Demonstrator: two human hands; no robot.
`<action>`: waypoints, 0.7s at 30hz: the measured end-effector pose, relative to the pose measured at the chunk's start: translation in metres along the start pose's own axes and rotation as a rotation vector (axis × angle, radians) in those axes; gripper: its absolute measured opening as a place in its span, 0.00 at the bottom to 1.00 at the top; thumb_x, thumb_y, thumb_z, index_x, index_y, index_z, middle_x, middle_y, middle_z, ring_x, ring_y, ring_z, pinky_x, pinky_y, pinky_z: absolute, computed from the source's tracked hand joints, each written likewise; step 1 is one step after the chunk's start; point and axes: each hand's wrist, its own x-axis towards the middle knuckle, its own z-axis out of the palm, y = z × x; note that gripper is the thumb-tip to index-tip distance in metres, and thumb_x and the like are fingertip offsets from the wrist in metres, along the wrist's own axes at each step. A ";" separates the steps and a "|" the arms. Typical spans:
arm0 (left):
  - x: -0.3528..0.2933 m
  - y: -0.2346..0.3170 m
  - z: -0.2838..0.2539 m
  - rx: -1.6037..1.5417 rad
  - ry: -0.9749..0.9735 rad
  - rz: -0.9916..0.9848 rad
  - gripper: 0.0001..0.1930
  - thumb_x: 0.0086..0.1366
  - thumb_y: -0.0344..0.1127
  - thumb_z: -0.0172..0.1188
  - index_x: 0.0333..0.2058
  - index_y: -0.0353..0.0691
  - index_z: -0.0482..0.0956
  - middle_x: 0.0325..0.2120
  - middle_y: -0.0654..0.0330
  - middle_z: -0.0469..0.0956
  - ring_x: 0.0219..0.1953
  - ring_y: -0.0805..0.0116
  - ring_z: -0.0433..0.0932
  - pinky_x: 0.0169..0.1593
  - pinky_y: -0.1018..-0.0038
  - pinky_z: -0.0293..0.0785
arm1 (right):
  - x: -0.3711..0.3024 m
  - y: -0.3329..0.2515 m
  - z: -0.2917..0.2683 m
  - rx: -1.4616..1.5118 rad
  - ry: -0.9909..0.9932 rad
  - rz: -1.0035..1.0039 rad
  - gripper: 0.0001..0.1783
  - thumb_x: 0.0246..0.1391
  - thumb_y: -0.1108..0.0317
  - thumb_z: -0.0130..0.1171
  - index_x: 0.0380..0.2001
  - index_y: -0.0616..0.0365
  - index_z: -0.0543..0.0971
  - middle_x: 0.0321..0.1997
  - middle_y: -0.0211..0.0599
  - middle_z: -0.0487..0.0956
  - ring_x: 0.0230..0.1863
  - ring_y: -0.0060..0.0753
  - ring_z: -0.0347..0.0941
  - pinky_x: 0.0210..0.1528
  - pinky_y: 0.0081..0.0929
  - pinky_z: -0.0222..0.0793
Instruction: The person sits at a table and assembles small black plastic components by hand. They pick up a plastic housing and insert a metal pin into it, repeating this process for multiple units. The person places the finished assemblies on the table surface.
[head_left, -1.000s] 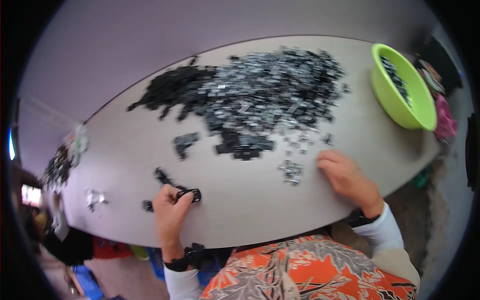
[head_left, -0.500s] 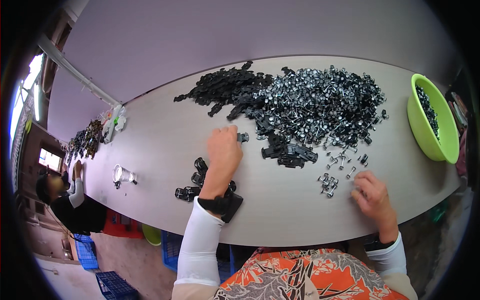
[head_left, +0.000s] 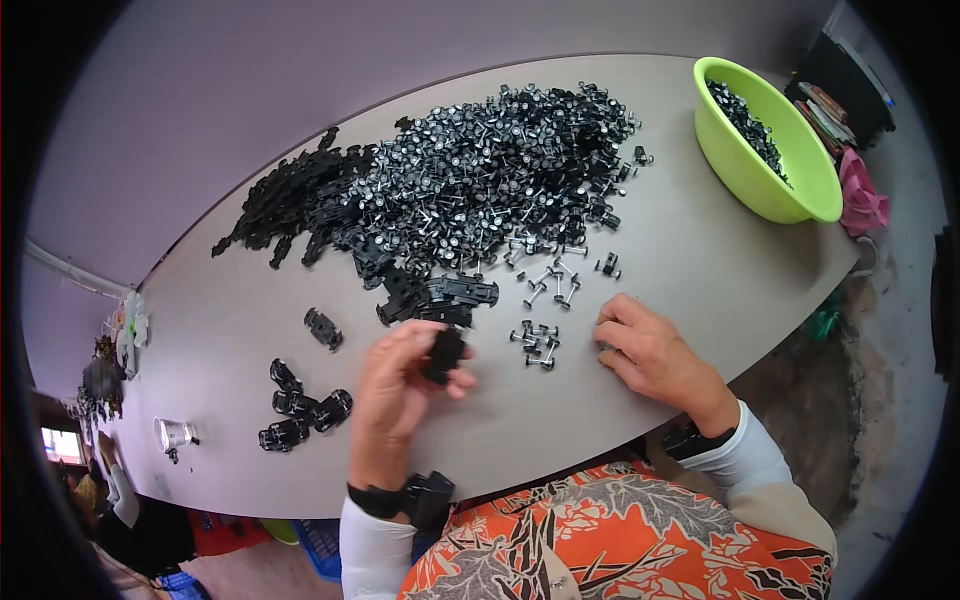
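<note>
My left hand (head_left: pixel 395 385) grips a small black toy car chassis (head_left: pixel 445 354) between thumb and fingers, raised over the near part of the table. Just beyond it lie several flat black chassis pieces (head_left: pixel 462 290). My right hand (head_left: pixel 650 350) rests at the table with curled fingers pressed together; what they hold, if anything, is too small to make out. To its left sits a little cluster of wheel axles (head_left: pixel 536 345), metal rods with a black wheel at each end. A lone chassis with wheels (head_left: pixel 323 328) lies left of my left hand.
A large heap of wheel axles (head_left: pixel 500 170) covers the table's far middle, with a pile of black chassis (head_left: pixel 290 200) to its left. At far right stands a green basin (head_left: pixel 715 130) of small parts. Several black toy cars (head_left: pixel 295 405) and a clear cup (head_left: pixel 175 433) lie left. Another person (head_left: pixel 130 520) works at lower left.
The view has swung right. My left hand has let go of one chassis, left on the table, and now holds another nearer me. My right hand has closed its fingers beside the axles.
</note>
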 end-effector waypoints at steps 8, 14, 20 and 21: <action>0.008 -0.034 0.022 0.037 -0.190 -0.233 0.06 0.59 0.28 0.63 0.33 0.34 0.76 0.26 0.56 0.80 0.20 0.74 0.77 0.19 0.84 0.70 | 0.029 -0.035 0.008 0.218 0.198 -0.336 0.23 0.34 0.81 0.63 0.40 0.61 0.76 0.39 0.40 0.75 0.39 0.44 0.72 0.39 0.34 0.71; 0.003 -0.033 0.017 0.002 -0.221 -0.278 0.07 0.60 0.31 0.63 0.33 0.34 0.76 0.23 0.61 0.78 0.19 0.77 0.75 0.19 0.85 0.67 | 0.041 -0.046 0.033 0.215 0.159 -0.370 0.28 0.32 0.81 0.65 0.44 0.61 0.74 0.39 0.39 0.75 0.39 0.45 0.72 0.40 0.35 0.71; 0.004 -0.039 0.018 -0.006 -0.172 -0.276 0.08 0.62 0.36 0.62 0.33 0.37 0.77 0.22 0.66 0.76 0.18 0.81 0.70 0.19 0.86 0.61 | 0.030 -0.042 0.034 0.323 0.222 -0.305 0.28 0.32 0.82 0.65 0.43 0.61 0.73 0.39 0.41 0.74 0.40 0.47 0.71 0.39 0.36 0.70; 0.004 -0.039 0.019 0.001 -0.165 -0.272 0.08 0.63 0.36 0.61 0.33 0.37 0.77 0.22 0.66 0.75 0.18 0.81 0.70 0.20 0.86 0.60 | 0.031 -0.043 0.035 0.305 0.227 -0.312 0.28 0.32 0.82 0.65 0.43 0.61 0.72 0.38 0.41 0.74 0.40 0.47 0.71 0.39 0.36 0.70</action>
